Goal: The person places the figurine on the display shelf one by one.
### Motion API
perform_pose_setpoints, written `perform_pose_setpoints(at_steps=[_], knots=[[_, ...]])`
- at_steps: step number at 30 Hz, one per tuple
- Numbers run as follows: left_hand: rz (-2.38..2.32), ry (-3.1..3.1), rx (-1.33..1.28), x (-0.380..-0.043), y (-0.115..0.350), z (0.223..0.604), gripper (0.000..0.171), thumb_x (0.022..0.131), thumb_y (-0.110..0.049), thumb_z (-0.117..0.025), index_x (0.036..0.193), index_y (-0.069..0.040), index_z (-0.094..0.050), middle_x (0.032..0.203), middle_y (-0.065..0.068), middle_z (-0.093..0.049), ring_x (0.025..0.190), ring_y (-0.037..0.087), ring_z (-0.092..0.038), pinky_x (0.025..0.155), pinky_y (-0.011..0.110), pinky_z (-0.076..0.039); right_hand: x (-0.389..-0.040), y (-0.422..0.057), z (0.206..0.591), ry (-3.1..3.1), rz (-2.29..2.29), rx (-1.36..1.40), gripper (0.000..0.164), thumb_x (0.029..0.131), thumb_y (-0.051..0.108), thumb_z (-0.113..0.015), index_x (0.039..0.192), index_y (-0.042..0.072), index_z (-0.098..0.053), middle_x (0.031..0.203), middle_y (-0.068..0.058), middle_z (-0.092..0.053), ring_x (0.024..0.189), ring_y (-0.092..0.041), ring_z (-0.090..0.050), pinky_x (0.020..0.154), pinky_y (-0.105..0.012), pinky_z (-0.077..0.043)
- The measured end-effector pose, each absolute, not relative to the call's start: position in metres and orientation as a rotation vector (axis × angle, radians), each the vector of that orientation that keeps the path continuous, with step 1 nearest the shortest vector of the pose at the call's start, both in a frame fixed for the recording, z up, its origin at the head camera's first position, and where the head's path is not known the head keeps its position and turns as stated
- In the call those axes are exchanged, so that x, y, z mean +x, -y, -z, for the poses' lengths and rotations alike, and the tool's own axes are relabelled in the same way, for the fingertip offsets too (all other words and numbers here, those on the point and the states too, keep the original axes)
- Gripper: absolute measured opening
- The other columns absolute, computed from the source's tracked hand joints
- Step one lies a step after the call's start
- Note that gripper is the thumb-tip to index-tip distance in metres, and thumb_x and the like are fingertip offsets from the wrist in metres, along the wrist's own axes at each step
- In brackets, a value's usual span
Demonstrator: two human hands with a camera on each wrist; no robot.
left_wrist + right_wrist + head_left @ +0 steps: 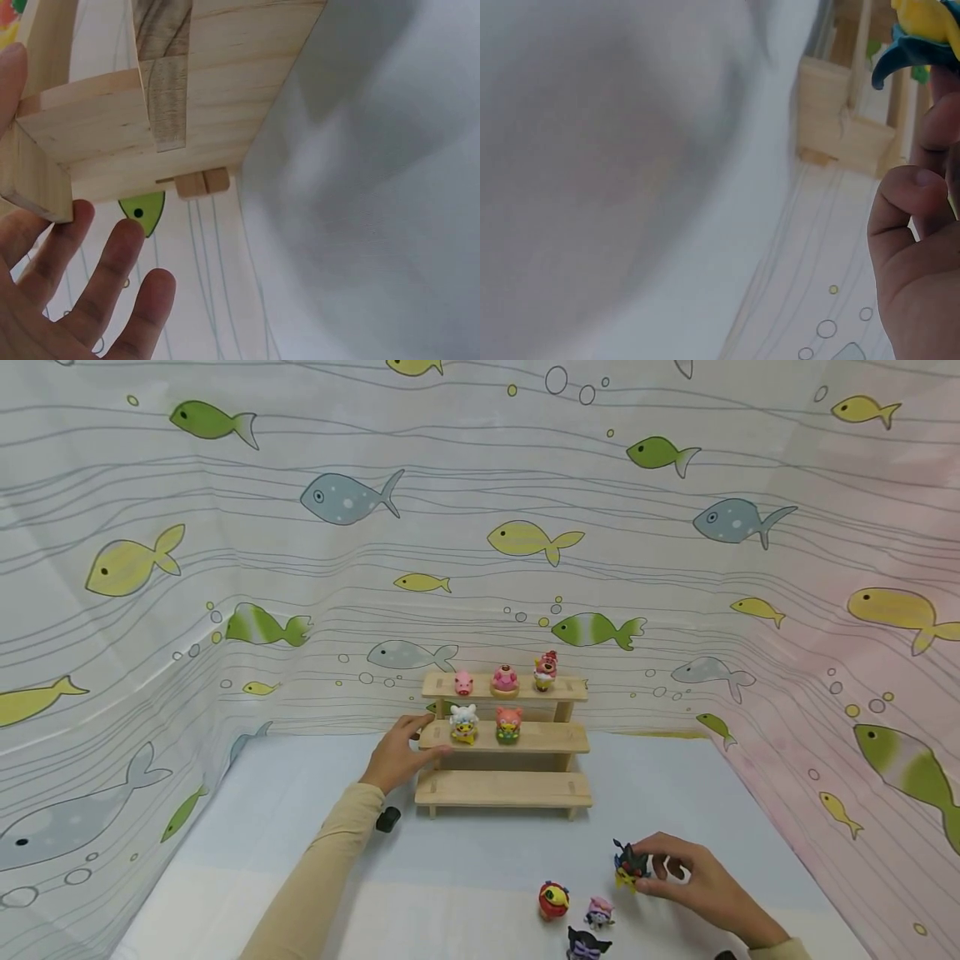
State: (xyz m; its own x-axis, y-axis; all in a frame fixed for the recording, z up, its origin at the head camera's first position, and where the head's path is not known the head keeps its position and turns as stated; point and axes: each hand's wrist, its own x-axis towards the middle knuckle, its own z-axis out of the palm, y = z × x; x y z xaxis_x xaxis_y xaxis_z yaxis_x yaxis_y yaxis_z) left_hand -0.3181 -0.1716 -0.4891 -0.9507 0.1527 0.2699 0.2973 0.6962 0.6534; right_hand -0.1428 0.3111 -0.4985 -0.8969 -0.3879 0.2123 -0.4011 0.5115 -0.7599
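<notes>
At the left end of a three-tier wooden display stand, my left hand holds the middle board between thumb and fingers. The left wrist view shows fingertips against the board's end. My right hand pinches a small black, yellow and blue figurine above the table. In the right wrist view only the figurine's yellow and blue part appears. On the middle tier stand a white-hooded figurine and a pink-hooded one.
The top tier carries a pink pig figurine, a round pink one and one with a red top. Near my right hand stand red, pink-grey and black figurines. A small black object lies beside my left wrist. Fish-print cloth surrounds the table.
</notes>
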Motion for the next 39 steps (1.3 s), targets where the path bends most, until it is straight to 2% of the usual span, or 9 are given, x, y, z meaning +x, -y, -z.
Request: perform_pose_setpoints(at_steps=[10, 25, 31, 39], knots=[[1.105, 2.709, -0.357, -0.318, 0.172, 0.491, 0.092, 0.074, -0.074, -0.074, 0.148, -0.024, -0.053, 0.143, 0.004, -0.053, 0.117, 0.026, -0.059, 0.092, 0.048, -0.052, -0.156, -0.301, 0.494, 2.677, -1.351, 0.756, 0.030, 0.090, 0.023, -0.080, 0.119, 0.023, -0.072, 0.101, 0.006, -0.069, 0.076, -0.012, -0.057, 0.057, -0.026, -0.044], [1.124, 2.714, -0.348, -0.318, 0.171, 0.489, 0.091, 0.075, -0.070, -0.077, 0.148, -0.021, -0.053, 0.142, 0.004, -0.053, 0.119, 0.028, -0.059, 0.094, 0.050, -0.052, -0.189, -0.287, 0.484, 2.685, -1.302, 0.710, 0.030, 0.091, 0.029, -0.078, 0.121, 0.027, -0.071, 0.100, 0.008, -0.068, 0.079, -0.012, -0.056, 0.061, -0.026, -0.045], [1.119, 2.717, -0.350, -0.318, 0.172, 0.488, 0.091, 0.076, -0.070, -0.076, 0.149, -0.021, -0.053, 0.143, 0.004, -0.053, 0.119, 0.028, -0.059, 0.094, 0.050, -0.052, -0.199, -0.281, 0.482, 2.621, -1.353, 0.717, 0.032, 0.091, 0.024, -0.078, 0.123, 0.026, -0.071, 0.098, 0.006, -0.068, 0.078, -0.014, -0.056, 0.061, -0.027, -0.046], [1.127, 2.718, -0.351, -0.318, 0.172, 0.488, 0.090, 0.077, -0.068, -0.077, 0.149, -0.020, -0.053, 0.144, 0.004, -0.053, 0.119, 0.028, -0.058, 0.094, 0.050, -0.051, -0.215, -0.271, 0.478, 2.608, -1.335, 0.643, 0.032, 0.091, 0.029, -0.079, 0.121, 0.028, -0.071, 0.089, 0.002, -0.065, 0.077, -0.014, -0.055, 0.062, -0.027, -0.045]])
